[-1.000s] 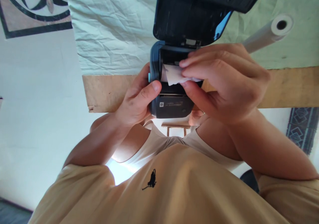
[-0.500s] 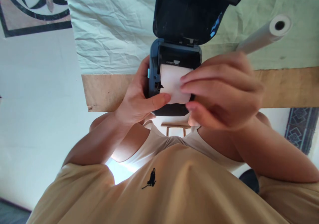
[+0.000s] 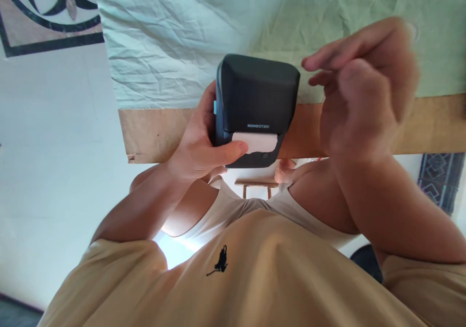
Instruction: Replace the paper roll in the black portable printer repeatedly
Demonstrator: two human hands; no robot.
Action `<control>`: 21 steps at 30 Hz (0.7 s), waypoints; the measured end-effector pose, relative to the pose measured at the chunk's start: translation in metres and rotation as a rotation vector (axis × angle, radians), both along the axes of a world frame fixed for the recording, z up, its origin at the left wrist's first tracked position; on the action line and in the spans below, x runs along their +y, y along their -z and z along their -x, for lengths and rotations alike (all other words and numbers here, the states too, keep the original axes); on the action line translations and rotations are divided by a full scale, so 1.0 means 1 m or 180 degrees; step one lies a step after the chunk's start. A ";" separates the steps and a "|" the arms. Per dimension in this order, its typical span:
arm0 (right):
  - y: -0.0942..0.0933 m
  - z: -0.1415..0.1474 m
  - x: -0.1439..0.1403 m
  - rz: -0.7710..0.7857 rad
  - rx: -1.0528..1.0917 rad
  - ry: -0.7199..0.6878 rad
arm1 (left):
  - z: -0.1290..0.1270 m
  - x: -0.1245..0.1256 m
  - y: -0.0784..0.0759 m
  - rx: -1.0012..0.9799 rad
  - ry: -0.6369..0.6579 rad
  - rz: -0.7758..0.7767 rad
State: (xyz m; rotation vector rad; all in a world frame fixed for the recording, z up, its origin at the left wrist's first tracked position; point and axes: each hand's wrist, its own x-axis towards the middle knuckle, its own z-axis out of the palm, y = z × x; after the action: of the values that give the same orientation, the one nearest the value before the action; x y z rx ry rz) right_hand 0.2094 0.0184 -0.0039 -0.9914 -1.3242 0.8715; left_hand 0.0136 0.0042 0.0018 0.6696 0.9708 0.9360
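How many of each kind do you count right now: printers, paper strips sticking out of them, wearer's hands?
Printers: 1, the dark printer
Paper strips: 1, the white strip
Hands: 2, the left hand on the printer and the right hand clear of it
Total: 4

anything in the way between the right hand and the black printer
Nothing visible: between the right hand and the black printer there is only a gap, with pale green cloth behind it. The left hand grips the opposite side, its thumb at the paper strip.
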 end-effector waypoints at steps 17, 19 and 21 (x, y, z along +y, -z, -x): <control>0.000 -0.006 0.000 0.0006 -0.1783 -0.1108 | 0.014 -0.014 0.025 -0.0042 0.0282 -0.0869; 0.000 -0.007 0.000 -0.0002 -0.1866 -0.1113 | 0.014 -0.014 0.023 0.0010 0.0188 -0.0824; 0.000 -0.006 0.000 -0.0004 -0.1933 -0.1143 | 0.011 -0.014 0.019 0.0033 0.0184 -0.0689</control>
State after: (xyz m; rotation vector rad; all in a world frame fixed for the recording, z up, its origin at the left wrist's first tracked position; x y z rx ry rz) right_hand 0.2156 0.0184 -0.0036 -1.0798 -2.0652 0.8639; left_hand 0.0022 -0.0101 -0.0171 0.8811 0.8618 0.9957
